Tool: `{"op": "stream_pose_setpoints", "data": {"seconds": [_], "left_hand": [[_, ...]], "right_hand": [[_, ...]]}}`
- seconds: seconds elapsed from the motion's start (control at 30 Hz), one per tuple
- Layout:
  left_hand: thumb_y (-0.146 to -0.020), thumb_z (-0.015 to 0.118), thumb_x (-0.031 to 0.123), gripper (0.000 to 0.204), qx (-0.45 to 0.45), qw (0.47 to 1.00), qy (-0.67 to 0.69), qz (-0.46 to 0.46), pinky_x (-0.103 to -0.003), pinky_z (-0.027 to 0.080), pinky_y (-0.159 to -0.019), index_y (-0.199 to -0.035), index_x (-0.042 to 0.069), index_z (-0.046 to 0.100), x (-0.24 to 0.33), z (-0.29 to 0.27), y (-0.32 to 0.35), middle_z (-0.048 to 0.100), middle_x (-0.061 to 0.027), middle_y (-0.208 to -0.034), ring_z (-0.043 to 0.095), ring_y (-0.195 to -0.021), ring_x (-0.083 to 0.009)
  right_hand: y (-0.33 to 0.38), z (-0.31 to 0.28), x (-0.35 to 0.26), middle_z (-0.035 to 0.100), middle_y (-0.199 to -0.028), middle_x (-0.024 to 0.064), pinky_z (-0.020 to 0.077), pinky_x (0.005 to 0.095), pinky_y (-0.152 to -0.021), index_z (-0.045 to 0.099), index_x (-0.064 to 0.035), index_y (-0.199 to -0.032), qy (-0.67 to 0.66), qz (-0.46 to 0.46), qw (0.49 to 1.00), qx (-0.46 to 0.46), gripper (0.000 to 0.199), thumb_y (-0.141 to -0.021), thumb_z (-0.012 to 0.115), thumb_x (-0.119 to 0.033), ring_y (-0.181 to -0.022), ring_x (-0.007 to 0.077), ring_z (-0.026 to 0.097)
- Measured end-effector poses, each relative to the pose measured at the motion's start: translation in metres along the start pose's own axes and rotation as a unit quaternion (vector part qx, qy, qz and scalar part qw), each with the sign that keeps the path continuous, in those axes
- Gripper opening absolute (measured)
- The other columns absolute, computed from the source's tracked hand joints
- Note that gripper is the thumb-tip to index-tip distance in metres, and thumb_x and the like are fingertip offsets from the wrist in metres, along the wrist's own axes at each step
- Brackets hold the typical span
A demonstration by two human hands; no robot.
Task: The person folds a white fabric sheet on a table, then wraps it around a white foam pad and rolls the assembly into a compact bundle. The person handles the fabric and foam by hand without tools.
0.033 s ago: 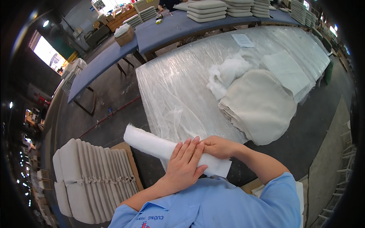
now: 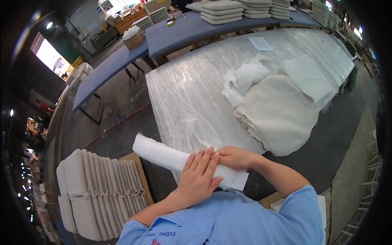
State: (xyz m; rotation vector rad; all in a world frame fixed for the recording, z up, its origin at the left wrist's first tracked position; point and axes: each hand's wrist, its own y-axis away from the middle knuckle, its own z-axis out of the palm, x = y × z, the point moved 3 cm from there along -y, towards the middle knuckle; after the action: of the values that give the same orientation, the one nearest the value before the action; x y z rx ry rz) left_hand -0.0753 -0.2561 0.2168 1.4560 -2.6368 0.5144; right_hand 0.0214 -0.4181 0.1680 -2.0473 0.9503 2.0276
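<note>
A rolled-up sheet of white fluffy wadding [image 2: 159,153] lies across the near edge of a table covered in clear plastic film [image 2: 183,94]. My left hand [image 2: 199,176] lies over the roll with its fingers stretched out, pressing on it. My right hand [image 2: 233,157] grips the roll just beyond the left hand's fingertips. The roll's left end sticks out past the table edge. Its right end lies flat under my forearm.
A stack of beige fabric covers [image 2: 277,114] sits on the table's right, with loose white stuffing [image 2: 245,77] and a white sheet [image 2: 306,77] behind it. Several beige cushions [image 2: 98,192] stand in a row at lower left. Blue tables [image 2: 192,30] with stacked cushions [image 2: 222,10] stand behind.
</note>
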Motion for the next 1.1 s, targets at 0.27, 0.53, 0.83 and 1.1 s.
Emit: {"op": "stream_pose_setpoints", "data": {"seconds": [0.27,0.53,0.83,1.1], "left_hand": [[-0.1,0.06,0.038,0.058,-0.015,0.999,-0.04,0.01,-0.052,0.032,-0.118,-0.141,-0.002,0.058,0.007,0.0,-0.009,0.054,-0.0247,-0.148,0.053,-0.134,-0.0421],[-0.096,0.066,0.048,0.064,-0.04,0.998,-0.019,0.045,-0.046,0.038,-0.102,-0.131,-0.006,0.063,0.009,-0.002,-0.029,0.067,-0.0178,-0.123,0.06,-0.11,-0.0332],[-0.094,0.065,0.054,0.07,-0.063,0.998,0.01,0.014,-0.046,0.039,-0.101,-0.129,-0.006,0.064,0.001,-0.001,-0.029,0.067,-0.0179,-0.12,0.061,-0.108,-0.0332],[-0.094,0.065,0.056,0.077,-0.047,0.999,0.01,0.02,-0.047,0.038,-0.104,-0.133,-0.011,0.06,0.003,-0.001,-0.032,0.066,-0.0223,-0.123,0.06,-0.114,-0.0362]], "right_hand": [[-0.013,-0.004,0.033,0.073,-0.097,0.0058,0.0531,0.0329,-0.079,0.074,0.0005,-0.113,-0.054,0.044,0.998,0.0,0.036,-0.107,0.056,-0.031,-0.087,0.0137,0.063],[-0.005,-0.022,0.097,0.071,-0.091,0.0094,0.0512,0.0353,-0.08,0.074,-0.0006,-0.105,0.099,0.032,0.976,0.191,0.037,-0.106,0.056,-0.033,-0.087,0.0194,0.063],[0.044,-0.01,0.006,0.06,-0.077,0.0015,0.0468,0.0318,-0.07,0.065,-0.0024,-0.095,0.105,-0.051,0.989,0.088,0.035,-0.107,0.061,-0.035,-0.076,0.0107,0.054],[0.023,-0.018,0.074,0.062,-0.075,0.0057,0.0486,0.0341,-0.063,0.065,-0.0015,-0.093,0.06,0.077,0.99,0.101,0.038,-0.107,0.058,-0.036,-0.069,0.013,0.055]]}}
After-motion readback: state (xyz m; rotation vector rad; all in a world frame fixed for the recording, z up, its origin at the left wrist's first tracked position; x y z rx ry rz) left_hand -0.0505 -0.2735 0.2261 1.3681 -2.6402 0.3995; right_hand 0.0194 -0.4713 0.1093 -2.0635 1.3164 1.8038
